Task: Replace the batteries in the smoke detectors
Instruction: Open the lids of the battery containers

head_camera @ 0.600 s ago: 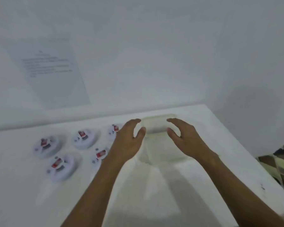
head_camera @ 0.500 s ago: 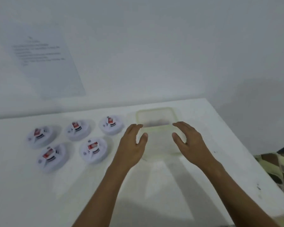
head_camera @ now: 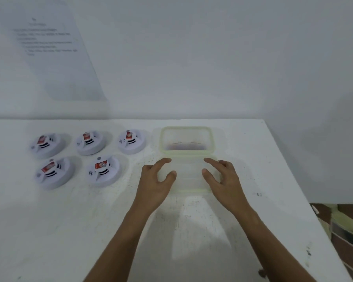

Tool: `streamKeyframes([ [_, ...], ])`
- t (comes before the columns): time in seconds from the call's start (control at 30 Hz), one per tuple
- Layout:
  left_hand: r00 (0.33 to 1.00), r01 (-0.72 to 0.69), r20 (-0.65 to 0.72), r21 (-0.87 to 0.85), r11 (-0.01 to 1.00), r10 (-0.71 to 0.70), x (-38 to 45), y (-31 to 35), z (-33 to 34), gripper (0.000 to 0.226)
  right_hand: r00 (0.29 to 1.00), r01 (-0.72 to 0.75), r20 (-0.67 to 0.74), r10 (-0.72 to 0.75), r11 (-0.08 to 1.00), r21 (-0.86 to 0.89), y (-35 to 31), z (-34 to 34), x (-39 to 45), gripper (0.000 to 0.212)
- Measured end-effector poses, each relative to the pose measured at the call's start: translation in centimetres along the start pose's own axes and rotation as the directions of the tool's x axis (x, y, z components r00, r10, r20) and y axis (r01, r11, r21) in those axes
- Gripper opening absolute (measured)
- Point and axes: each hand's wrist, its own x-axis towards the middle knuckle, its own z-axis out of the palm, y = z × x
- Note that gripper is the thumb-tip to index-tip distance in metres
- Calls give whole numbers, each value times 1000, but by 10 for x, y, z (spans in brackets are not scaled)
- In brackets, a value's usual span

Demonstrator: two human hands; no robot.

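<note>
I'm seeing left hand [head_camera: 153, 181] and right hand [head_camera: 222, 178] spread wide, fingers resting at either side of clear rectangular plastic lid [head_camera: 189, 176] | five round white smoke detectors [head_camera: 104, 171] sitting on white table [head_camera: 69, 220], left of clear plastic container [head_camera: 186, 139]

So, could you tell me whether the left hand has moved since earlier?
Yes. The left hand has drawn back toward the person, from beside the far row of smoke detectors to beside the near row.
</note>
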Motion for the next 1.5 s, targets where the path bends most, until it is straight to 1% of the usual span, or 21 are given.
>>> streamKeyframes([
  [0.17, 999, 46, 17, -76, 996, -44, -4, 2, 1, 19, 997, -46, 68, 43, 998, 38, 2, -2, -4, 35],
  [0.27, 997, 67, 37, -96, 993, -64, -8, 1, 1, 19, 992, -66, 108, 59, 995, 70, 2, -5, -5, 35],
  [0.47, 998, 45, 46, -123, 991, -40, -10, -3, 1, 21, 989, -71, 132, 62, 995, 63, 2, -9, -5, 34],
  [0.53, 999, 33, 23, -139, 990, -30, -10, -6, 3, 21, 988, -69, 140, 57, 994, 86, 3, -8, -6, 33],
  [0.6, 999, 12, -38, -131, 991, -17, -10, -9, 6, 22, 988, -51, 149, 35, 993, 103, 5, -7, -5, 33],
  [0.7, 997, 6, -72, -109, 994, -14, -10, -13, 7, 26, 993, -12, 117, -4, 990, 138, 10, -4, -3, 31],
  [0.77, 998, 11, -58, -100, 995, -16, -10, -11, 5, 28, 998, 8, 58, -16, 989, 148, 10, -3, -3, 33],
  [0.83, 999, 23, -32, -75, 997, -25, -10, -7, 2, 29, 999, 10, 39, -16, 988, 156, 10, -4, -3, 34],
  [0.9, 999, 45, 32, -33, 998, -44, -16, -1, -2, 40, 998, -8, 64, 0, 992, 126, 8, -4, -5, 33],
  [0.97, 991, 56, 122, 27, 998, -58, -23, -2, -5, 65, 998, -16, 65, 9, 994, 109, 7, -1, -6, 32],
  [1.03, 979, 42, 193, 109, 993, -63, -29, -4, -9, 85, 999, 34, 38, -37, 997, 74, 8, 2, -9, 31],
  [1.07, 974, 39, 215, 137, 990, -68, -29, -5, -10, 88, 997, 73, 25, -74, 996, 45, 8, 3, -11, 31],
  [1.13, 967, 33, 243, 166, 986, -73, -25, -5, -15, 86, 993, 118, 6, -119, 993, 20, 9, 2, -14, 30],
  [1.17, 966, 22, 249, 176, 984, -66, -21, -4, -17, 85, 993, 116, -7, -115, 993, 17, 8, -2, -15, 30],
  [1.23, 978, -7, 205, 178, 984, -31, -15, -5, -20, 77, 999, 52, 9, -52, 999, 8, 6, -13, -21, 37],
  [1.3, 991, -39, 131, 196, 980, 14, -15, -6, -18, 63, 994, -31, 109, 29, 999, 16, 3, -21, -31, 52],
  [1.37, 991, -90, 121, 234, 968, 63, -21, -7, -9, 50, 979, -57, 199, 52, 998, 20, 2, -21, -41, 62],
  [1.43, 986, -113, 146, 217, 969, 83, -33, -7, 3, 45, 968, -51, 245, 49, 999, 4, 1, -15, -49, 65],
  [1.5, 987, -77, 150, 153, 985, 53, -42, -3, 11, 46, 957, -84, 283, 66, 995, 51, -1, -8, -55, 66],
])
